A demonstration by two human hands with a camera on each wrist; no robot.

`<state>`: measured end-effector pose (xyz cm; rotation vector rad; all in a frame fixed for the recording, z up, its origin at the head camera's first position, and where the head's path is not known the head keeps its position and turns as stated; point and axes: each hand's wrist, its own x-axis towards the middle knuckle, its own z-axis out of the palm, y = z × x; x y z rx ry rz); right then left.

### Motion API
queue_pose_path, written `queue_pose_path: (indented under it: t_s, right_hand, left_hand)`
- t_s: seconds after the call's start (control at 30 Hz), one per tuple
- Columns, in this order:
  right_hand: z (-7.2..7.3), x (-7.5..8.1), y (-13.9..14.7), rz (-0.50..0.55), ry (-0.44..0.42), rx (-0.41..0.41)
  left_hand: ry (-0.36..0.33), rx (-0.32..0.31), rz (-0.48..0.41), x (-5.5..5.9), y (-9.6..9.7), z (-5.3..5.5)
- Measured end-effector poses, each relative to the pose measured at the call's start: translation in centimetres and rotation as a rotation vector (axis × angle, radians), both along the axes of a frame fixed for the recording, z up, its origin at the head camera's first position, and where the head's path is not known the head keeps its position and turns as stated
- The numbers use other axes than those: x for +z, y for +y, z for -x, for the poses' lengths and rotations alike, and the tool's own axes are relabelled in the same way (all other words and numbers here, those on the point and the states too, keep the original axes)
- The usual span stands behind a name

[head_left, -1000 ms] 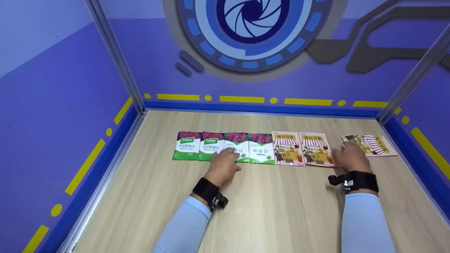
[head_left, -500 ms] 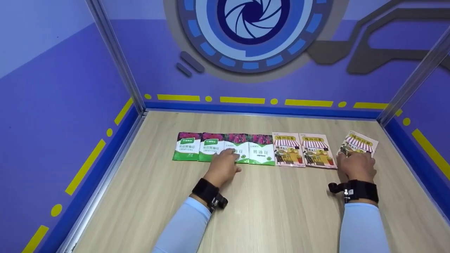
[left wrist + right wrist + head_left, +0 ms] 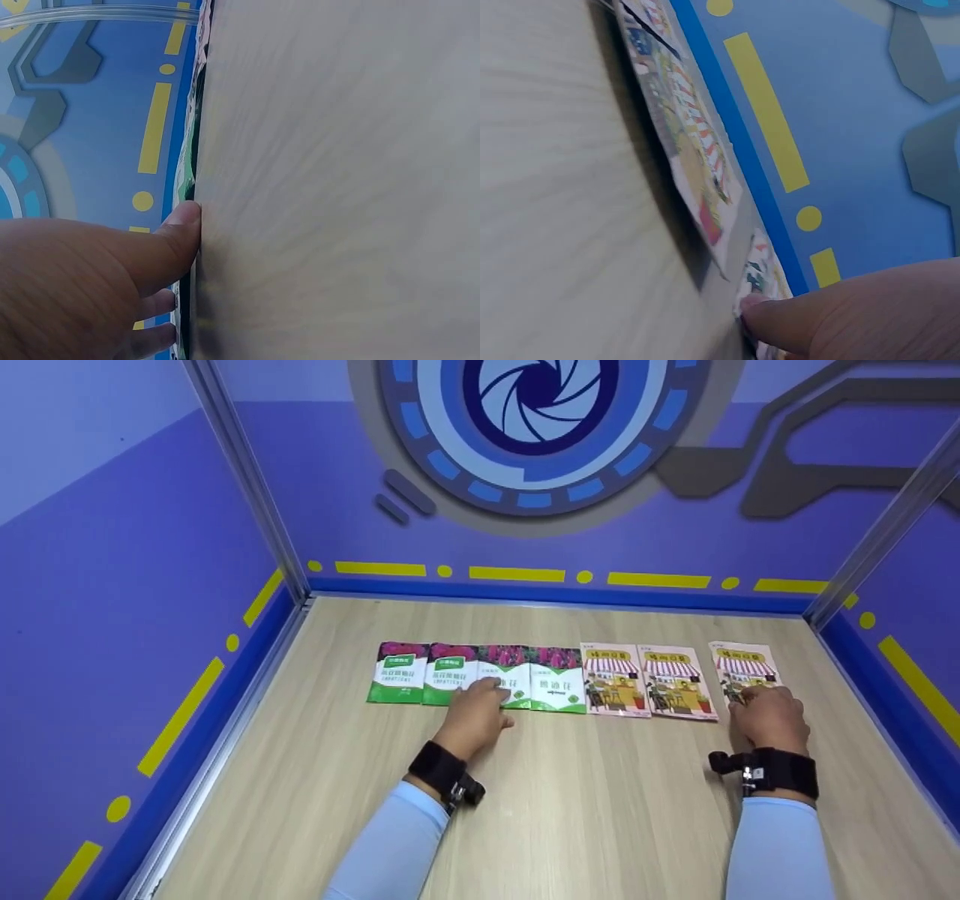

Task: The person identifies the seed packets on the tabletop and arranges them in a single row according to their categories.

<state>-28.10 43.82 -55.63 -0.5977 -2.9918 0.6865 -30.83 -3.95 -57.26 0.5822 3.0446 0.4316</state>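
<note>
My left hand [image 3: 474, 718] rests with fingers extended over the lower part of two green-and-white seed packets [image 3: 453, 673] printed with flowers; in the left wrist view its thumb [image 3: 176, 232] lies along the packets' near edge. At the right, my right hand [image 3: 772, 724] pinches the lower part of a pink seed packet [image 3: 744, 660] with a striped-awning shop print. That packet stands almost straight, its bottom hidden by the hand. The right wrist view shows the thumb [image 3: 769, 315] against its side edge. A narrow gap separates it from the neighbouring pink packet [image 3: 679, 682].
The packets form one row on the wooden table [image 3: 585, 810]: green ones at the left, then another pink packet [image 3: 615, 681] touching the last green one [image 3: 556, 679]. Purple panels [image 3: 480, 540] with metal corner posts [image 3: 259, 487] enclose the table at the back and sides.
The right-hand pink packet has turned from lying sideways to nearly upright and slid left toward the row, with my right hand on it. My left hand has stayed in place.
</note>
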Motion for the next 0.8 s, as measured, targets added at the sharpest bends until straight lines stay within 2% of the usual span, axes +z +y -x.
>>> queue_pose_path:
  t_s: [0.37, 0.57, 0.8]
  right_hand:
    - [0.1, 0.4, 0.5, 0.041, -0.055, 0.091]
    - [-0.3, 0.9, 0.4, -0.003, -0.082, 0.16]
    - [-0.7, 1.3, 0.2, -0.024, -0.089, 0.195]
  left_hand:
    - [-0.02, 0.003, -0.004, 0.2, 0.0, 0.0]
    - [-0.015, -0.001, 0.014, 0.2, 0.1, 0.0]
    - [-0.022, -0.002, 0.033, 0.2, 0.2, -0.1]
